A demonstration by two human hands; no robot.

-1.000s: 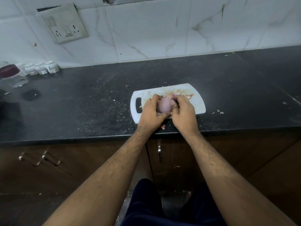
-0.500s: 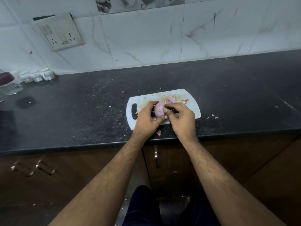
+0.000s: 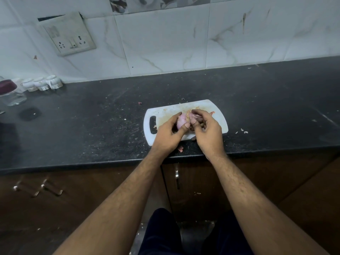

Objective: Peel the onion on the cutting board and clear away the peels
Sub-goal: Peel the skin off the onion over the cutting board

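Pale pink onion (image 3: 181, 122), mostly peeled, gripped by left hand (image 3: 168, 134); right hand (image 3: 207, 132) pinches its skin above cutting board (image 3: 165, 112).

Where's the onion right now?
Head view: the onion is centre frame, held over the white cutting board in the left hand, with the right hand pinching skin at its right side.

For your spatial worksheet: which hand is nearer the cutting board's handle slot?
Left. The left hand lies just beside the handle slot; the right hand is farther along the board, past the onion.
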